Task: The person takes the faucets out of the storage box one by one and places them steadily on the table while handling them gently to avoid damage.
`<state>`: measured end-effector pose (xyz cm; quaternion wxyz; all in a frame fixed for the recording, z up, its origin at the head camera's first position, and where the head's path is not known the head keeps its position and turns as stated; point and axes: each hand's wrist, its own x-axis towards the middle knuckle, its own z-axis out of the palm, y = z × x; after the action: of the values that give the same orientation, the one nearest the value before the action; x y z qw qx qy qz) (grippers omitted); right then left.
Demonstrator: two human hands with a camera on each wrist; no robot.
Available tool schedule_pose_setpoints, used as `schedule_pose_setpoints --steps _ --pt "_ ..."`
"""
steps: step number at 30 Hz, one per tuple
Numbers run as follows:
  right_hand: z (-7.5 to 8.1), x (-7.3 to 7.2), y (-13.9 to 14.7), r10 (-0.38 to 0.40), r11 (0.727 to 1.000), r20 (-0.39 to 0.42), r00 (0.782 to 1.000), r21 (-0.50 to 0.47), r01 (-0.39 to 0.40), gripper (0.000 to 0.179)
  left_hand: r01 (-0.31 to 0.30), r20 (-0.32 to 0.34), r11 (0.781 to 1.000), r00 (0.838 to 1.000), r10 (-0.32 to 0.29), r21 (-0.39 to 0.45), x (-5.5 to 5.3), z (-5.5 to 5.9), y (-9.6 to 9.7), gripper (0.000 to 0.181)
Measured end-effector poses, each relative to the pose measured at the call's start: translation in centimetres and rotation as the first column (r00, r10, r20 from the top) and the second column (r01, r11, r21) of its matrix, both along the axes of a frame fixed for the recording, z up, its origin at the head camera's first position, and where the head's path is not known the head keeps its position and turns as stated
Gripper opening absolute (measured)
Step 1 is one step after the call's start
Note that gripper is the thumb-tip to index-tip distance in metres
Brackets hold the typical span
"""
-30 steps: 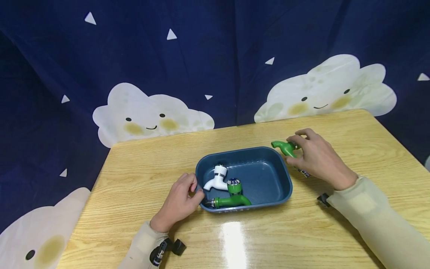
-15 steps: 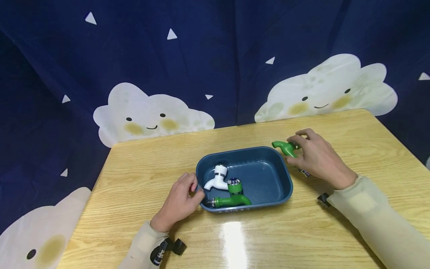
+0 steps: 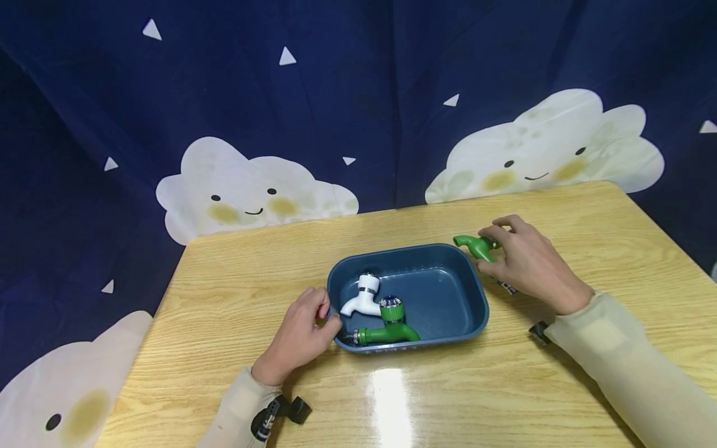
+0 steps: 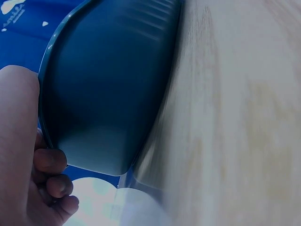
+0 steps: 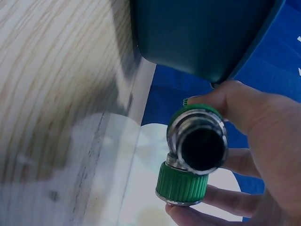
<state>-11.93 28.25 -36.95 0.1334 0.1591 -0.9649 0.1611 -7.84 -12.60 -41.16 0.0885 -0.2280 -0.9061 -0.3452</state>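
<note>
A dark blue plastic tub [image 3: 442,298] sits mid-table. My left hand [image 3: 299,336] pinches its left rim, the thumb by the front left corner; the left wrist view shows curled fingertips [image 4: 60,186] at the tub's edge. Inside the tub, toward the left, lie a white tap [image 3: 361,305] and a green tap [image 3: 392,334] with a ribbed green knob. Beside the tub's right end, my right hand [image 3: 529,264] holds another green tap [image 3: 477,247] between thumb and fingers. Its open threaded metal end [image 5: 200,143] and ribbed knob [image 5: 181,183] face the right wrist camera.
Wood-grain table [image 3: 235,280] surrounds the tub on all sides. A dark blue curtain [image 3: 358,93] with smiling clouds hangs behind the far edge. Black camera mounts [image 3: 280,418] are strapped at the wrists.
</note>
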Motion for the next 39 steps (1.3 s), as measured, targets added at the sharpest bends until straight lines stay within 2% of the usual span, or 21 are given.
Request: schedule_pose_setpoints --steps 22,31,39 --pt "-0.9 -0.4 0.2 0.024 1.000 0.014 1.000 0.001 -0.024 0.047 -0.004 -0.004 1.000 1.000 0.004 -0.003 0.1 0.2 0.1 0.026" --pt "-1.1 -0.4 0.1 0.018 1.000 0.047 0.999 0.000 -0.018 0.048 -0.001 -0.007 1.000 1.000 0.001 0.003 0.1 0.2 0.0 0.026" --pt "-1.5 -0.6 0.1 0.032 0.999 0.038 0.999 -0.001 -0.032 0.048 0.002 -0.016 1.000 1.000 -0.002 0.001 0.0 0.1 0.0 0.026"
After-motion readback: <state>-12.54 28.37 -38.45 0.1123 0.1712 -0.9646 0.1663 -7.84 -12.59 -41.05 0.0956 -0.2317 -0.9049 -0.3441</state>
